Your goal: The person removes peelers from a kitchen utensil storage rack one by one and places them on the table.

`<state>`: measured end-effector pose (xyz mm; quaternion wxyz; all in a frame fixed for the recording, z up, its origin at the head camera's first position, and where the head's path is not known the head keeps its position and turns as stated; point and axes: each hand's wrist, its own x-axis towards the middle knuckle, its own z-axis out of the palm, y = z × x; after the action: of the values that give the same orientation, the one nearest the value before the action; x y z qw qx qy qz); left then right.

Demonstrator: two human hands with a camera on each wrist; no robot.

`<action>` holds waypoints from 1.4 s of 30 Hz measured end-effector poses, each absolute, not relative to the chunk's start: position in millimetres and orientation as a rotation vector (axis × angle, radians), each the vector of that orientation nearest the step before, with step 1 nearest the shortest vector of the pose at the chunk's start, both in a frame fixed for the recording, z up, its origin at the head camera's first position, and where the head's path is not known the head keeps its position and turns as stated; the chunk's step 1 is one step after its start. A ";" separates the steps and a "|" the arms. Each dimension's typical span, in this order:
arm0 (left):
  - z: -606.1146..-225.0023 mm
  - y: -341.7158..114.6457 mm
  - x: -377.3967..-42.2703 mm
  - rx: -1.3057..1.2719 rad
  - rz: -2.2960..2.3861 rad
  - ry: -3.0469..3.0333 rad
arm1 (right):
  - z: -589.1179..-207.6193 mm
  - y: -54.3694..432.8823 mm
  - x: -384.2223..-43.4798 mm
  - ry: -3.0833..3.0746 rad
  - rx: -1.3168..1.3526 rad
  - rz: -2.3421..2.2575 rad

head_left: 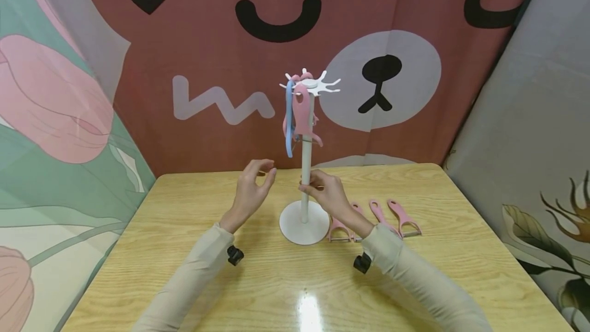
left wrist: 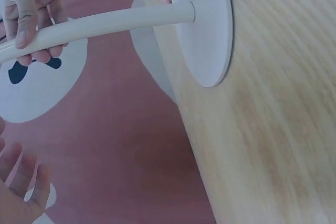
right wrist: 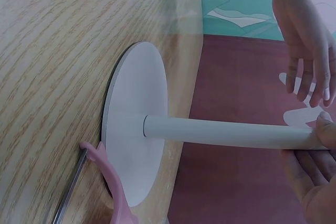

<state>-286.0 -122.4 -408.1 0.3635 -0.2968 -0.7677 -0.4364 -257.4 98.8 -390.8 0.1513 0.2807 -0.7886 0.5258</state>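
A white stand with a round base point(head_left: 292, 229) and a slim upright pole point(head_left: 306, 155) stands on the table. Its top point(head_left: 318, 86) spreads into several thin hooks. On the left side of that top hang pink peelers point(head_left: 301, 114) and a blue one point(head_left: 289, 119), overlapping each other. My right hand point(head_left: 328, 191) holds the pole above the base, thumb and fingers on either side of it, as the left wrist view also shows. To the left of the pole, my left hand point(head_left: 251, 186) hovers apart from it, fingers loosely curved around nothing.
Several pink peelers point(head_left: 404, 218) lie on the wooden table point(head_left: 184, 250) to the right of the base, partly behind my right forearm. One pink peeler point(right wrist: 113, 182) overlaps the base's edge in the right wrist view. A printed curtain point(head_left: 221, 55) hangs behind the table.
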 end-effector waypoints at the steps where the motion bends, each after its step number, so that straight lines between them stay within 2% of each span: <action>1: -407.2 -121.9 -286.3 -0.764 -1.123 -1.969 | -386.5 98.5 -254.1 -2.268 0.805 1.508; 20: -382.1 -108.3 -281.8 -0.739 -1.126 -1.792 | -381.3 99.0 -248.4 -2.283 0.798 1.488; 28: -368.9 -105.3 -277.0 -0.733 -1.117 -1.740 | -413.3 101.9 -276.7 -2.272 0.793 1.492; 42: -339.6 -94.1 -262.9 -0.794 -1.141 -1.640 | -412.0 103.7 -275.8 -2.282 0.822 1.460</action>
<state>-262.9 -94.1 -339.6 0.4759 -0.3249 -0.6708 -0.4669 -275.8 103.7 -412.0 0.1548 0.2869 -0.7962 0.5096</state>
